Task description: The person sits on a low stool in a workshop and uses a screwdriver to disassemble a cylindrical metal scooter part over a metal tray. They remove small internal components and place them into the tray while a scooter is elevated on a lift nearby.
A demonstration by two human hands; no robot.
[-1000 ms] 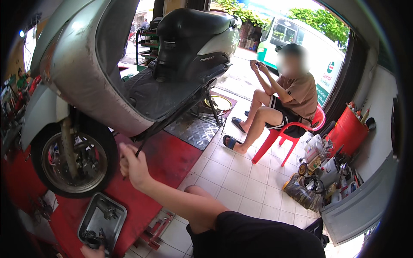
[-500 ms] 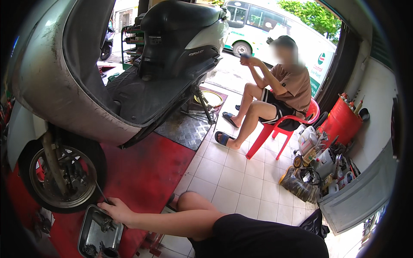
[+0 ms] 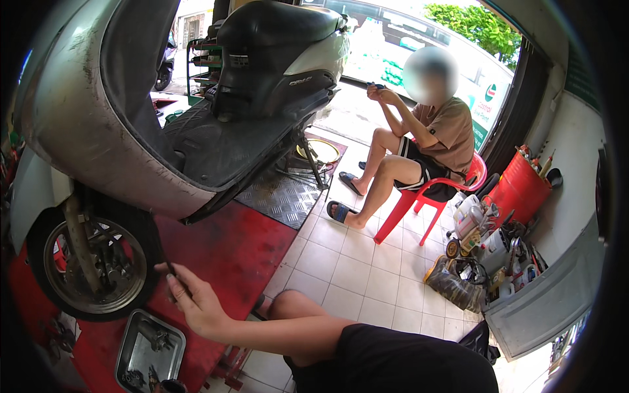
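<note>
My right hand (image 3: pixel 195 302) is closed round a slim dark rod-like tool (image 3: pixel 171 261), with the thumb lying along it. The tool stands upright and slanted, just right of the scooter's front wheel (image 3: pixel 141 288); its upper end blurs against the tyre, so its exact kind cannot be told. Below the hand, a metal tray (image 3: pixel 149 359) rests on the red platform (image 3: pixel 216 255). Small dark metal parts (image 3: pixel 157 337) lie in it, and a dark round cup-like piece (image 3: pixel 171 386) shows at its near end. My left hand is out of view.
The grey scooter (image 3: pixel 151 183) fills the left side. Another person (image 3: pixel 445 131) sits on a red plastic chair (image 3: pixel 409 203) across the tiled floor (image 3: pixel 347 281). A red drum (image 3: pixel 521 187), boots (image 3: pixel 458 285), bottles and a grey cabinet door (image 3: pixel 550 301) line the right.
My right hand has lifted away from the tray's edge and swung the tool upright, off the wheel. The seated person has raised their head slightly. A bus outside has moved along.
</note>
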